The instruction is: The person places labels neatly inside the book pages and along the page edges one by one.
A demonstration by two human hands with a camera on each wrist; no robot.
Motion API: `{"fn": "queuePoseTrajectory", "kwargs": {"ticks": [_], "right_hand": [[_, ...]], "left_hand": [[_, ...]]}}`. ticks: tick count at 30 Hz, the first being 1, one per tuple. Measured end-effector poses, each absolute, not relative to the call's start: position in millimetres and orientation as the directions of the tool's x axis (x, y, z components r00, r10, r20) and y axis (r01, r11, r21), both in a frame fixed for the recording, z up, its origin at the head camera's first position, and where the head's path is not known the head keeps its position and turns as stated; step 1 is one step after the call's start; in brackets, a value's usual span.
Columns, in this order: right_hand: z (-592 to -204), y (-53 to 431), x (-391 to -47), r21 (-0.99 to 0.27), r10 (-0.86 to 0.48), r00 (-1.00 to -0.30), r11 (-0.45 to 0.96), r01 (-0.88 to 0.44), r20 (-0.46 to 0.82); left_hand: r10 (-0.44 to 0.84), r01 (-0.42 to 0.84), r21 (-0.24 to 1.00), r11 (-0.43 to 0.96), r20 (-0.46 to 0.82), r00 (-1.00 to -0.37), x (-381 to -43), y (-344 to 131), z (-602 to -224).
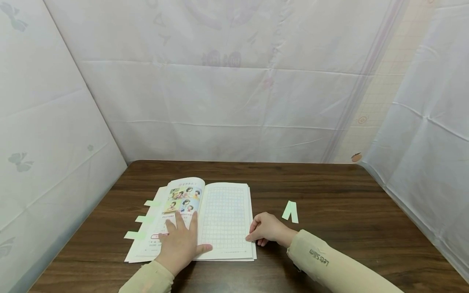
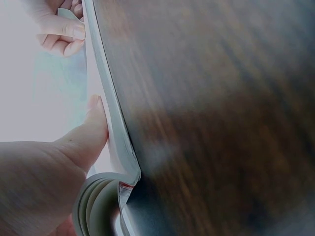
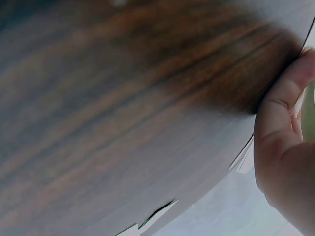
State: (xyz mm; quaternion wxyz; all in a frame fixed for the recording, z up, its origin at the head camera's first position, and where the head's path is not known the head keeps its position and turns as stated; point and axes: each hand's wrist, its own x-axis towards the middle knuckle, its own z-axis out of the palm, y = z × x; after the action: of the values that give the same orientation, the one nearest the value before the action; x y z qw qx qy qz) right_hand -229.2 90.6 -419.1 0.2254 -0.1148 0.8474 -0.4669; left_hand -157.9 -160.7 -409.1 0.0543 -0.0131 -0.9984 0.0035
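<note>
An open workbook lies on the table, pictures on its left page and a writing grid on its right. My left hand rests on the left page with fingers spread, its thumb reaching past the fold onto the grid page. At the lower right edge of the grid page, my right hand has its thumb and index finger together. A pale green sticky strip shows between its fingers in the left wrist view; in the head view it is hidden by the hand.
Several green sticky tabs stick out from the workbook's left edge. To the right of the book, two loose green strips lie on the brown wooden table. Pale printed cloth hangs around the table.
</note>
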Motion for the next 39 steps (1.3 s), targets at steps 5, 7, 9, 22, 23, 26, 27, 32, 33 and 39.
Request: {"fn": "queuePoseTrajectory", "kwargs": {"ticks": [5,7,9,22,23,26,27,32,33,39], "right_hand": [[-418.7,89.8,-229.1,-0.840,-0.404,-0.871,0.542,0.019,-0.280],[-418.5,89.7,-229.6,-0.839,-0.401,-0.870,0.543,0.026,-0.286],[-418.5,89.6,-230.3,-0.838,-0.398,-0.869,0.544,0.033,-0.292],[-421.7,87.3,-231.3,-0.829,-0.405,-0.865,0.559,0.020,-0.295],[-421.9,87.6,-231.2,-0.831,-0.408,-0.865,0.556,0.019,-0.293],[-421.9,87.9,-230.5,-0.833,-0.416,-0.863,0.553,0.010,-0.287],[-421.7,87.9,-230.1,-0.833,-0.417,-0.863,0.553,0.007,-0.285],[-421.1,86.8,-229.2,-0.831,-0.413,-0.866,0.557,0.006,-0.283],[-420.9,86.6,-229.0,-0.828,-0.409,-0.867,0.560,0.007,-0.284],[-418.9,86.9,-228.1,-0.820,-0.401,-0.870,0.572,0.008,-0.288]], "left_hand": [[0.026,0.025,-0.007,1.000,0.098,-0.995,-157.7,-160.3,-408.5],[0.026,0.026,-0.008,1.000,0.098,-0.995,-157.7,-160.1,-408.2],[0.027,0.026,-0.008,1.000,0.098,-0.995,-157.7,-160.0,-408.0],[0.021,0.020,-0.011,1.000,0.089,-0.996,-157.7,-160.1,-407.9],[0.022,0.021,-0.011,1.000,0.090,-0.996,-157.5,-160.1,-407.9],[0.023,0.022,-0.014,1.000,0.093,-0.995,-157.5,-160.2,-408.4],[0.022,0.021,-0.014,1.000,0.093,-0.995,-157.5,-160.2,-408.5],[0.023,0.022,-0.016,1.000,0.097,-0.995,-157.7,-160.1,-409.2],[0.024,0.022,-0.016,1.000,0.098,-0.995,-157.8,-160.1,-409.2],[0.024,0.022,-0.020,1.000,0.099,-0.995,-157.4,-160.3,-409.0]]}}
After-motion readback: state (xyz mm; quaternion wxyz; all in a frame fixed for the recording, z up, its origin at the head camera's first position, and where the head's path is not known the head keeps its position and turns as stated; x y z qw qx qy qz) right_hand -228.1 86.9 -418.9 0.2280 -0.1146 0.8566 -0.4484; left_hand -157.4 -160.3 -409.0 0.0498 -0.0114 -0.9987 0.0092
